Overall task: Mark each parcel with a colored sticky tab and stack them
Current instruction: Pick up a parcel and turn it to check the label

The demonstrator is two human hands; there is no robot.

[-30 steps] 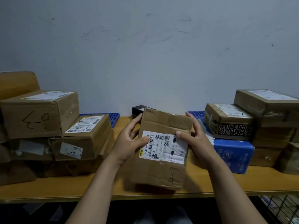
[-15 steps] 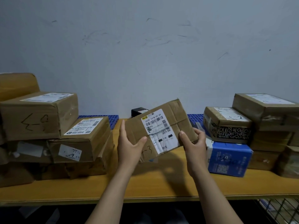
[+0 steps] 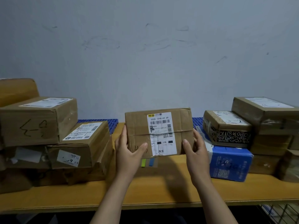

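While hands (left (image 3: 129, 152), right (image 3: 195, 151)) clamp its sides | parcel (image 3: 139, 130) | creased brown, white-labelled

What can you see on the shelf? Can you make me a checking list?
Surface: wooden shelf, with boxes at both ends.
Job's things: brown parcel held upright, white label facing the camera, no tab seen on it; green and blue sticky tabs lie just below it; left pile and right pile of stacked parcels.
Clutter: blue box at the foot of the right pile; blue mat at the back.
Hands: left hand and right hand grip the parcel's sides, thumbs in front.
Cables: nothing seen.
Surroundings: scuffed grey wall; wire mesh below right.
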